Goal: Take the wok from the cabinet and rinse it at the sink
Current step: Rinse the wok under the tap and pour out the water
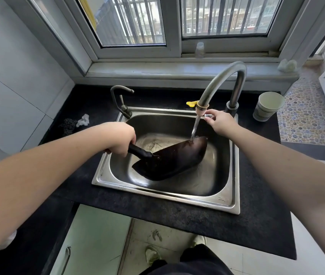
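A rectangular stainless-steel sink (102, 171) with rounded corners and a dull, scuffed sheen is set into a black speckled stone counter (177, 215). Its basin holds the wok and a shallow film of water over a pale, stained floor around the drain.

The wok (169, 161) is dark — nearly black with a brownish cast, smooth and glossy where wet. It lies tilted on its side inside the basin, its rounded underside facing the camera and its far rim raised toward the back right of the sink. A thin stream of water (194, 130) falls from the faucet and strikes the wok near that upper edge.

The left hand (121, 138) is curled tightly round the wok's black handle (137, 150), over the sink's left rim. The right hand (218, 122) reaches to the faucet, its fingers pinching a small silvery lever (208, 115) just beside the spout tip.

The tall gooseneck faucet (223, 80) is brushed grey metal, with a beige collar at its outlet and a yellow tab beside it. A smaller, thinner tap (121, 100) stands at the sink's back left corner.

On the counter to the right stands a paper cup (267, 107), pale green inside — whether it holds anything cannot be told. To the left lie a crumpled white scrap (83, 120) and a dark scouring pad (68, 126). A small clear bottle (199, 49) sits on the window ledge.
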Motion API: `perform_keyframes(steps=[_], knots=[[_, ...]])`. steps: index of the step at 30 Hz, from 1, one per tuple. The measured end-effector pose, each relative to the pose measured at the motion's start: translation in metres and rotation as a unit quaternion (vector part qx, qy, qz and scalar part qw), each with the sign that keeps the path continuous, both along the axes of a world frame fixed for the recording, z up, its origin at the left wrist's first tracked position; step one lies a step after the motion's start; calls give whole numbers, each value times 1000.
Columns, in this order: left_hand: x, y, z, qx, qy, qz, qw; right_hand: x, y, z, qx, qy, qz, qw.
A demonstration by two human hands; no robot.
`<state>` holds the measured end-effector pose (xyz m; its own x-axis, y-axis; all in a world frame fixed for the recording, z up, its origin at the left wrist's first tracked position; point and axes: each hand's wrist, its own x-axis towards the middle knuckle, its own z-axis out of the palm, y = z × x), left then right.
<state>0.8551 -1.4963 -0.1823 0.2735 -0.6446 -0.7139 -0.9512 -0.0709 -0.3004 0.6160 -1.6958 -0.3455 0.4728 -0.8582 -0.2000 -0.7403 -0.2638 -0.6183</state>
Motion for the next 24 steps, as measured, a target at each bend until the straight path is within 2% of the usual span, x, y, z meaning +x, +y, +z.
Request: perform_keyframes(steps=[10, 24], knots=[[-46, -26, 7, 57, -11, 18, 998, 0, -2, -3, 5, -5, -8, 1000], [-61, -57, 1, 76, -7, 54, 996, 2, -3, -1, -7, 27, -13, 1000]])
